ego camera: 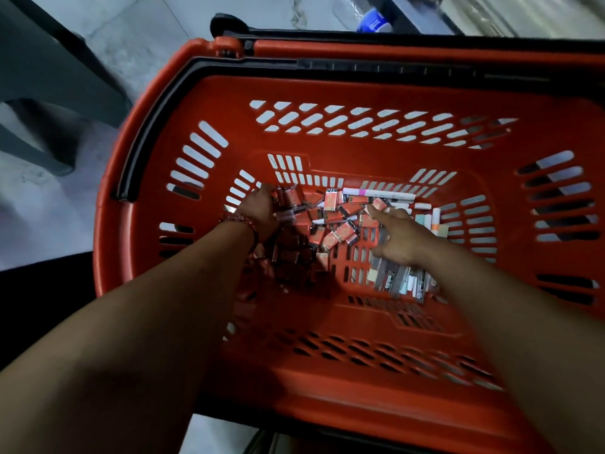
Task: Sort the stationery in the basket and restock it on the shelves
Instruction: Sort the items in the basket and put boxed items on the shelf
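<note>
Both arms deep in the red basket (157,204): left hand (258,211) clenched on small orange packets (330,221) at the basket's floor, right hand (397,237) fingers spread loose over them, nothing gripped. Labels too blurred to read.

A red basket (327,93) stands on the pale floor (163,21), small orange packets (340,234) heaped inside.

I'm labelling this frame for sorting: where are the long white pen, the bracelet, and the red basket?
long white pen (379,193), head view, middle of its barrel.
bracelet (240,219), head view, beads on the left wrist.
red basket (360,90), head view, bare far wall.
</note>
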`<state>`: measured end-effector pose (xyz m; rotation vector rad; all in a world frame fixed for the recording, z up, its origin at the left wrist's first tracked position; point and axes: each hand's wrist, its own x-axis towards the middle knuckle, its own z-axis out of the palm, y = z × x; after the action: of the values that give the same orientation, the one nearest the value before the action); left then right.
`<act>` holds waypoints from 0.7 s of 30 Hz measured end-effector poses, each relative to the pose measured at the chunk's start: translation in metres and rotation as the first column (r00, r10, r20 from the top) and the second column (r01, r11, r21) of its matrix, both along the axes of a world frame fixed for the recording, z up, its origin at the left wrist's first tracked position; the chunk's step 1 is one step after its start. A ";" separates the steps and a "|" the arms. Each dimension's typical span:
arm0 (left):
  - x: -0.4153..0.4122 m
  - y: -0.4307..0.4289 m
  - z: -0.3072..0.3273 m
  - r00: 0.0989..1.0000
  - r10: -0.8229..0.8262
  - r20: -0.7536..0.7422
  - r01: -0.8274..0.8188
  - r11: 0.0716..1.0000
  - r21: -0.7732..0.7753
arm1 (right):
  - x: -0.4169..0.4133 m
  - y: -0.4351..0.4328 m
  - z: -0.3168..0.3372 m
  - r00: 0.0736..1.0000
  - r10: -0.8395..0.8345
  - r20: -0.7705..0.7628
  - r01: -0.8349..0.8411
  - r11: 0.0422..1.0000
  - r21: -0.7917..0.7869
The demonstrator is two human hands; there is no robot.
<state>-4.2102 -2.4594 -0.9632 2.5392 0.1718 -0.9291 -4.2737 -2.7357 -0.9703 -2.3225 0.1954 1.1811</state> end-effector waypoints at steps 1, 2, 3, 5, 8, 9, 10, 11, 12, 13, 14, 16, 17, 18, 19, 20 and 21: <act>0.005 0.006 -0.001 1.000 0.004 -0.002 -0.004 1.000 0.001 | 0.008 0.005 0.000 1.000 0.027 0.003 -0.027 1.000 -0.013; 0.009 0.012 0.000 1.000 0.009 -0.002 -0.009 1.000 0.002 | 0.016 0.010 -0.001 0.998 0.058 0.002 -0.058 0.998 -0.023; 0.013 0.019 0.001 1.000 0.011 -0.001 -0.011 1.000 0.001 | 0.023 0.015 -0.002 0.996 0.091 0.001 -0.091 0.995 -0.032; 0.019 0.032 0.003 1.000 0.020 0.011 -0.020 1.000 -0.001 | 0.038 0.027 -0.006 0.988 0.155 -0.005 -0.155 0.986 -0.065; 0.025 0.046 0.006 0.999 0.023 0.031 -0.023 1.000 0.006 | 0.066 0.047 -0.007 0.968 0.250 -0.006 -0.249 0.961 -0.124; 0.027 0.050 0.007 0.999 0.022 0.030 -0.022 1.000 0.010 | 0.076 0.052 -0.006 0.963 0.269 -0.008 -0.267 0.955 -0.128; 0.029 0.054 0.007 0.999 0.022 0.026 -0.022 1.000 0.009 | 0.085 0.056 -0.005 0.959 0.284 -0.008 -0.283 0.951 -0.126; 0.033 0.059 0.008 1.000 0.019 0.022 -0.019 1.000 0.011 | 0.093 0.060 -0.004 0.953 0.303 -0.002 -0.301 0.946 -0.122; 0.037 0.066 0.010 1.000 0.012 0.021 -0.012 1.000 0.024 | 0.100 0.064 -0.003 0.947 0.320 0.006 -0.318 0.941 -0.115; 0.041 0.073 0.012 1.000 -0.003 0.017 0.002 0.999 0.047 | 0.105 0.068 -0.002 0.944 0.331 0.018 -0.327 0.939 -0.104; 0.045 0.081 0.014 0.999 -0.030 0.013 0.029 0.997 0.069 | 0.108 0.074 -0.002 0.944 0.329 0.033 -0.325 0.941 -0.095; 0.051 0.094 0.018 0.997 -0.082 0.010 0.080 0.992 0.099 | 0.106 0.091 -0.007 0.954 0.294 0.067 -0.287 0.953 -0.099; 0.051 0.099 0.020 0.995 -0.094 0.011 0.093 0.990 0.109 | 0.104 0.101 -0.010 0.961 0.263 0.085 -0.253 0.961 -0.107; 0.051 0.104 0.021 0.996 -0.093 0.011 0.091 0.988 0.124 | 0.102 0.111 -0.014 0.965 0.236 0.111 -0.223 0.968 -0.117; 0.050 0.106 0.021 0.996 -0.084 0.029 0.080 0.988 0.134 | 0.101 0.118 -0.016 0.964 0.226 0.137 -0.206 0.968 -0.143; 0.048 0.105 0.021 0.996 -0.074 0.058 0.065 0.987 0.145 | 0.101 0.121 -0.018 0.959 0.231 0.165 -0.201 0.963 -0.177; 0.046 0.103 0.018 0.994 -0.071 0.083 0.057 0.987 0.153 | 0.102 0.123 -0.018 0.947 0.252 0.199 -0.208 0.954 -0.217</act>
<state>-4.1644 -2.3566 -0.9448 2.7337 0.1392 -0.8553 -4.1721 -2.6127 -0.9884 -2.6884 -0.0491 1.0311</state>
